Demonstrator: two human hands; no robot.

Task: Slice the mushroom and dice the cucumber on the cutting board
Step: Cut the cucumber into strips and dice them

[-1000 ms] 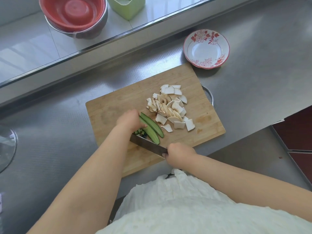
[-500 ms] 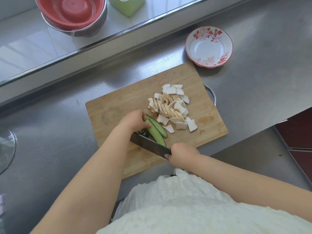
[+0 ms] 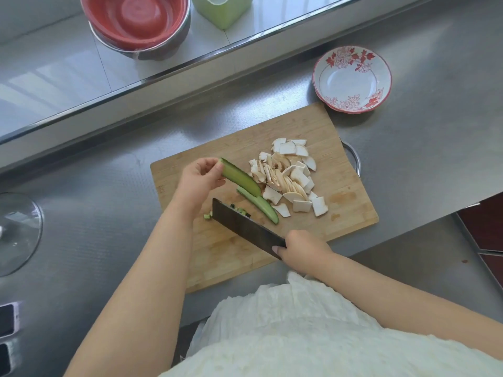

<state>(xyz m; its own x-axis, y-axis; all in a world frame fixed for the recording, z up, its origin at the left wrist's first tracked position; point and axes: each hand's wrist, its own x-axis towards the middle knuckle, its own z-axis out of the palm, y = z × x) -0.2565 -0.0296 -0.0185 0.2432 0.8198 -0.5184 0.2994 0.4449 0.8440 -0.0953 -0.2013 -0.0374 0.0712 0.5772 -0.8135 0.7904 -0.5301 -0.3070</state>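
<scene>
A wooden cutting board (image 3: 299, 126) lies on the steel counter. On its right half sits a pile of white mushroom slices (image 3: 288, 176). My left hand (image 3: 200, 176) pinches one long cucumber strip (image 3: 239, 176) by its end and holds it lifted over the board. A second cucumber strip (image 3: 261, 204) lies flat beside the mushrooms. A few small green cucumber bits (image 3: 208, 216) lie by the blade. My right hand (image 3: 302, 250) grips the handle of a dark cleaver (image 3: 245, 227), whose blade is raised and tilted above the board.
A floral red-and-white bowl (image 3: 352, 78) stands beyond the board's far right corner. On the raised ledge behind are a red bowl inside a metal bowl (image 3: 136, 21) and a green container (image 3: 221, 9). A glass lid (image 3: 16, 232) lies at the left.
My left hand has let go of the pressed-down strips and lifted one cucumber strip up off the board. The cleaver has risen from the cut and tilted its flat side up.
</scene>
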